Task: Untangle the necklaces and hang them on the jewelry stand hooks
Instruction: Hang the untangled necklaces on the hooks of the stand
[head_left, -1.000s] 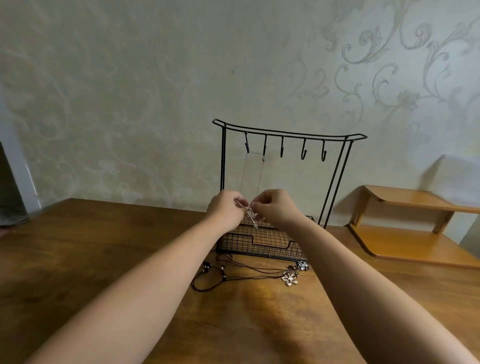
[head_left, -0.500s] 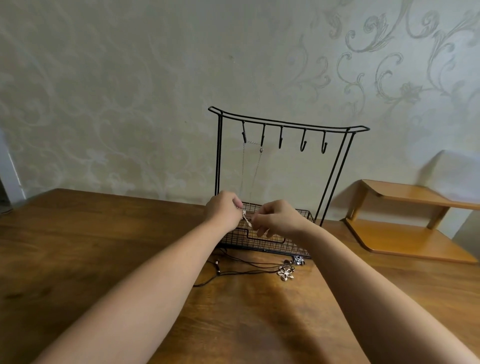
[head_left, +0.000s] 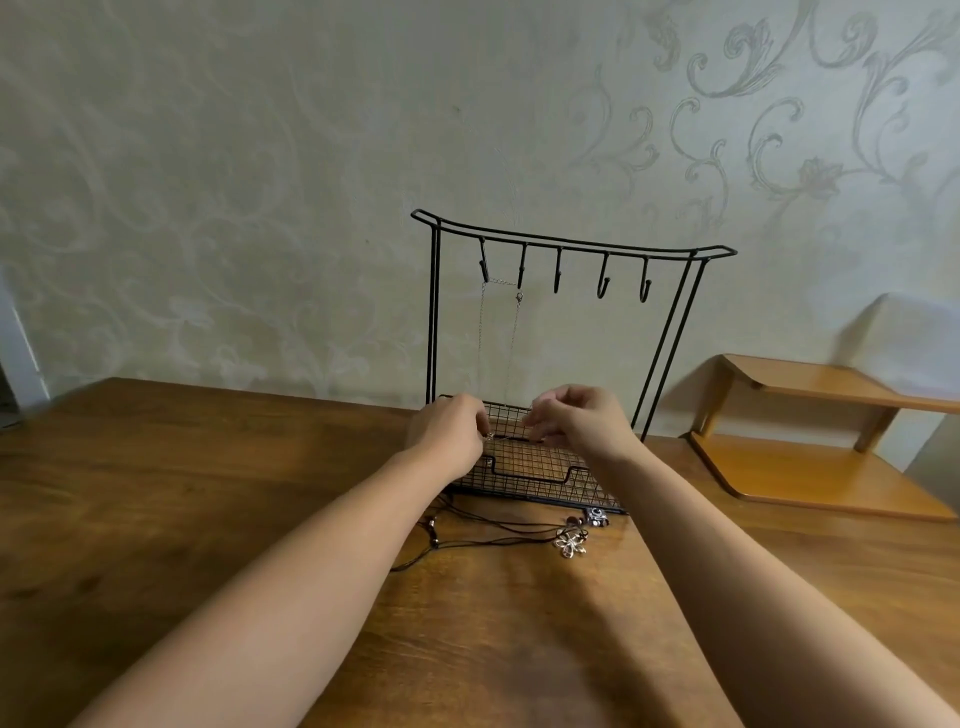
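A black wire jewelry stand (head_left: 432, 312) rises from a mesh tray (head_left: 524, 470) at the back of the wooden table (head_left: 156, 493). A thin silver necklace (head_left: 481, 338) is draped over the two leftmost hooks and hangs down toward my hands. My left hand (head_left: 449, 431) pinches its small pendant just above the tray's front. A short way to the right, my right hand (head_left: 576, 421) hovers with loosely curled fingers and holds nothing. In front of the tray lie tangled black cord necklaces (head_left: 493, 535) with a silver flower pendant (head_left: 570, 543) and dark beads (head_left: 595, 516).
Three hooks (head_left: 602, 283) on the right of the bar are bare. A low wooden shelf (head_left: 821, 441) stands on the table at the right. The patterned wall is close behind the stand.
Both hands have lowered toward the mesh tray with the chain's end. My right hand has drawn away from the pendant, which stays at my left fingertips. The view has tilted slightly.
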